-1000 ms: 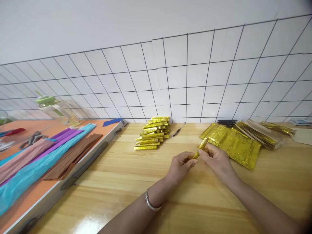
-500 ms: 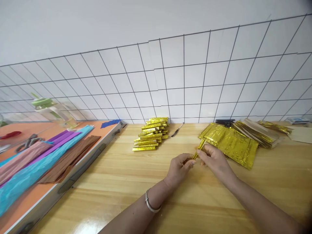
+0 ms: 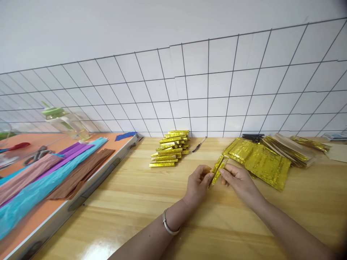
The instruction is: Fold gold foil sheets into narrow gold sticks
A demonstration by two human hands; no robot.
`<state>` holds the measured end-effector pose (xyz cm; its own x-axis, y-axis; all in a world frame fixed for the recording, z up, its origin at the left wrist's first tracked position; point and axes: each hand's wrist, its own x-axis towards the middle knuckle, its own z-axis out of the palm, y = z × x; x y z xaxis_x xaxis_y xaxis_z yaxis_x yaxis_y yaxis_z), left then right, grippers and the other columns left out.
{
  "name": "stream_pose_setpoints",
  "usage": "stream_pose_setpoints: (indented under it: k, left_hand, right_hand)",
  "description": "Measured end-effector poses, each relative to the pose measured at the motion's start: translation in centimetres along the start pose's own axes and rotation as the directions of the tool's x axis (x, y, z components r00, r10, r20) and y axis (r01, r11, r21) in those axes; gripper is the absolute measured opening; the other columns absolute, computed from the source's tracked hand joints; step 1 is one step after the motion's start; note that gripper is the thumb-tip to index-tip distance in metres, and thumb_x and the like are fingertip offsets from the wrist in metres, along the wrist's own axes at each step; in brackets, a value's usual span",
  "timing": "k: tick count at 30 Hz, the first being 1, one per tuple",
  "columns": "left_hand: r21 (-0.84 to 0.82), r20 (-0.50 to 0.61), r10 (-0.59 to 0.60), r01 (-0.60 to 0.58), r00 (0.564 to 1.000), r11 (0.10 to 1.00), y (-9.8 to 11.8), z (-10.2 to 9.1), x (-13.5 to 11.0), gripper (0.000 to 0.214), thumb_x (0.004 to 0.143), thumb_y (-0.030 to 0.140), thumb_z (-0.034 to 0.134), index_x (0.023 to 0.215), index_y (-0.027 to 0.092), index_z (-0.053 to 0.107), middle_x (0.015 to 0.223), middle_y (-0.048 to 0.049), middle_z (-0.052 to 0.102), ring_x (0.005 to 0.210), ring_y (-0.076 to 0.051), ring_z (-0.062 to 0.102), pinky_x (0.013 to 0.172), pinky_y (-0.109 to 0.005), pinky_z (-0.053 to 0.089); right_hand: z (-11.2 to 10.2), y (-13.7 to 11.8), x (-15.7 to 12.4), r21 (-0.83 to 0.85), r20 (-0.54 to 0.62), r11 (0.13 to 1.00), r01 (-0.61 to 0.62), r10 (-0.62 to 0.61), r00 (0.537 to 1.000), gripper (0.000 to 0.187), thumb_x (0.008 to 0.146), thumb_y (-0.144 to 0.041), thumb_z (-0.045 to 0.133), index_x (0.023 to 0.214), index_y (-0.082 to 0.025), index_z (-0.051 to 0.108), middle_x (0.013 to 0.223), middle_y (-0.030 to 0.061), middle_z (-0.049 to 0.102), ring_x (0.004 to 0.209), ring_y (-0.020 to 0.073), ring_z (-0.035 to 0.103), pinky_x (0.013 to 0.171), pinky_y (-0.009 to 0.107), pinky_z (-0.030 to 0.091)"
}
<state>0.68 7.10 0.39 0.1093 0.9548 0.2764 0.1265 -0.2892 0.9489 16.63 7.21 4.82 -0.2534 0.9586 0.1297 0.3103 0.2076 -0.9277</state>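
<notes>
A narrow folded strip of shiny gold foil paper (image 3: pixel 217 168) is held between both hands, slanting up and away above the wooden table. My left hand (image 3: pixel 198 183) pinches its left edge with thumb and fingers. On the other edge, my right hand (image 3: pixel 235 176) grips it between thumb and fingertips. Two long panels with a dark crease between them show on the strip. Just beyond the right hand lie flat gold foil sheets (image 3: pixel 261 162), overlapping one another. Further left, several folded gold strips (image 3: pixel 169 150) sit in a stepped pile.
A pen (image 3: pixel 199 144) lies beside the pile. Behind the sheets are a black clip (image 3: pixel 253 137) and a paper stack (image 3: pixel 288 148). On the left, an orange board (image 3: pixel 56 209) carries crepe paper strips (image 3: pixel 78 173), scissors (image 3: pixel 38 154) and a green-lidded bottle (image 3: pixel 63 122). A gridded wall stands behind.
The gold strip between my hands has spread wider, showing two panels where a narrow one showed before. My view has shifted slightly to the left.
</notes>
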Motion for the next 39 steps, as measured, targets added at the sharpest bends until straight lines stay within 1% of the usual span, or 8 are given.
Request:
stream_pose_setpoints:
  k: [4,7,10,17,20,24,28,39]
  left_hand:
    - [0.402,0.088,0.192,-0.211,0.977,0.891,0.5,-0.6,-0.3,0.016,0.087,0.025,0.046,0.097,0.018,0.056,0.086,-0.0038,0.061,0.076,-0.013,0.055,0.07,-0.025,0.045]
    - [0.497,0.112,0.223,-0.249,0.968,0.832,0.8,-0.7,-0.4,0.019,0.083,0.022,0.05,0.101,0.019,0.055,0.088,-0.0039,0.063,0.079,-0.015,0.056,0.072,-0.027,0.046]
    - [0.469,0.095,0.18,-0.203,0.979,0.86,0.8,-0.6,-0.3,0.02,0.08,0.019,0.052,0.099,0.02,0.058,0.087,-0.0026,0.064,0.076,-0.014,0.058,0.07,-0.025,0.047]
    - [0.219,0.068,0.094,-0.106,0.993,0.97,0.8,-0.3,-0.1,0.017,0.083,0.021,0.051,0.096,0.016,0.06,0.083,-0.0026,0.065,0.068,-0.01,0.057,0.064,-0.02,0.047]
    - [0.22,0.058,0.105,-0.116,0.993,0.969,0.8,-0.4,-0.1,0.017,0.084,0.023,0.051,0.096,0.016,0.061,0.084,-0.0033,0.065,0.069,-0.011,0.057,0.064,-0.021,0.047]
    - [0.32,0.06,0.133,-0.146,0.989,0.936,0.7,-0.3,-0.3,0.017,0.084,0.023,0.051,0.096,0.018,0.062,0.085,-0.003,0.066,0.071,-0.012,0.057,0.067,-0.022,0.047]
    - [0.381,0.063,0.148,-0.161,0.987,0.911,0.7,-0.2,-0.4,0.017,0.084,0.023,0.05,0.095,0.018,0.062,0.086,-0.0033,0.065,0.073,-0.012,0.057,0.069,-0.023,0.047]
    - [0.472,0.069,0.146,-0.161,0.987,0.867,0.6,-0.1,-0.6,0.015,0.084,0.021,0.047,0.092,0.019,0.06,0.082,-0.002,0.064,0.07,-0.012,0.055,0.066,-0.021,0.045]
  right_hand:
    - [0.1,0.2,0.1,0.025,0.012,1.0,-0.005,0.004,1.0,0.03,0.085,-0.045,0.044,0.07,-0.02,0.052,0.06,-0.0017,0.054,0.058,0.0135,0.05,0.058,0.026,0.041]
    - [0.0,0.0,0.0,0.017,0.006,1.0,0.0,0.0,1.0,0.03,0.085,-0.045,0.044,0.071,-0.02,0.053,0.06,-0.0017,0.052,0.058,0.0136,0.05,0.058,0.026,0.041]
    - [0.0,0.0,0.0,0.013,0.007,1.0,-0.002,0.002,1.0,0.031,0.084,-0.046,0.044,0.072,-0.02,0.054,0.059,-0.0018,0.052,0.059,0.0139,0.05,0.058,0.026,0.042]
    - [-0.1,0.0,0.1,0.02,-0.023,1.0,0.016,-0.015,1.0,0.029,0.085,-0.045,0.043,0.083,-0.02,0.056,0.068,-0.0012,0.054,0.062,0.0142,0.053,0.058,0.025,0.043]
    - [-0.1,0.0,0.1,-0.11,-0.083,0.992,0.064,-0.073,0.994,0.028,0.087,-0.042,0.039,0.089,-0.021,0.057,0.073,0.0006,0.056,0.063,0.0151,0.053,0.059,0.027,0.044]
    - [0.2,0.5,0.0,-0.476,-0.144,0.871,0.125,-0.217,0.965,0.029,0.089,-0.038,0.036,0.094,-0.02,0.058,0.084,0.0066,0.061,0.08,0.0215,0.057,0.071,0.032,0.043]
    - [0.5,1.3,0.0,-0.69,-0.147,0.719,0.085,-0.255,0.956,0.041,0.085,-0.04,0.042,0.115,-0.013,0.052,0.096,0.0118,0.063,0.082,0.0244,0.058,0.075,0.036,0.044]
    - [1.1,1.1,-0.5,-0.796,-0.1,0.596,0.101,-0.294,0.951,0.04,0.088,-0.028,0.037,0.123,-0.013,0.047,0.103,0.0105,0.063,0.086,0.0218,0.062,0.07,0.032,0.048]
